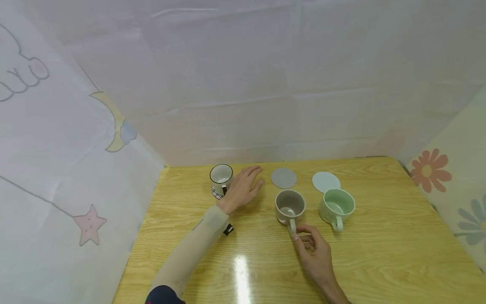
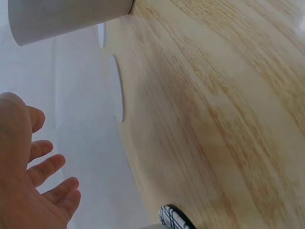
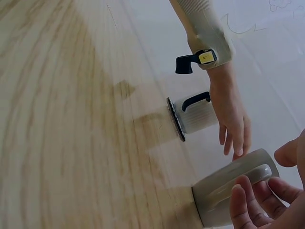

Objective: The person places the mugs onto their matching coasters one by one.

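Note:
My right hand (image 1: 317, 255) is at the handle of a grey mug (image 1: 290, 207); the thumb and forefinger lie about the handle, apparently in a light pinch. The same mug (image 3: 228, 186) shows in the right wrist view, fingertips close against its handle. My left hand (image 1: 243, 188) reaches over the table with loosely spread fingers and holds nothing. Just left of it, a white mug (image 1: 220, 175) with a black rim and dark handle stands on a checked coaster (image 1: 216, 193). In the left wrist view, the left fingers (image 2: 50, 169) are slightly bent, apart from any object.
A pale green mug (image 1: 337, 207) stands right of the grey mug. Behind them lie a round grey coaster (image 1: 283, 178) and a round whitish coaster (image 1: 326, 182). The wooden table (image 1: 395, 245) meets a pale cloth backdrop (image 1: 243, 105) at its back edge.

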### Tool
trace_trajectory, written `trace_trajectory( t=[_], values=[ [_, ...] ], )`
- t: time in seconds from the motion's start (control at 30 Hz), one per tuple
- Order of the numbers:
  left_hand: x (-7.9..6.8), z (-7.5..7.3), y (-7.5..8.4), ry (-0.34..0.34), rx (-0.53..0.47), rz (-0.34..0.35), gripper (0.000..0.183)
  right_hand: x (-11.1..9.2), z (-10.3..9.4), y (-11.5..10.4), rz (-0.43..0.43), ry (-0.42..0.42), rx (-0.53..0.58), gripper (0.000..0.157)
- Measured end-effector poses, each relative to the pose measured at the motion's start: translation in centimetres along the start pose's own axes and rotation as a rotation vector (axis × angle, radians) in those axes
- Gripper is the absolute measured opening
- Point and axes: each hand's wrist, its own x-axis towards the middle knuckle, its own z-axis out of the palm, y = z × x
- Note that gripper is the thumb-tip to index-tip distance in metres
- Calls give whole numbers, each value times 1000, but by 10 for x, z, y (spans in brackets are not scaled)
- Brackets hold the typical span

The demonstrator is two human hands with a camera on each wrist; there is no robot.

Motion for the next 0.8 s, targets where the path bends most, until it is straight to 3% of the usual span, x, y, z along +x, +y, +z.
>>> trace_trajectory(
  t=[0.2, 0.8],
  values=[
    [3, 3, 0, -30, -2, -32, 54, 1, 0, 2, 34, -9, -1, 23],
    [16, 13, 0, -22, -49, -66, 52, -1, 4, 4, 72, -16, 48, 20]
  ],
)
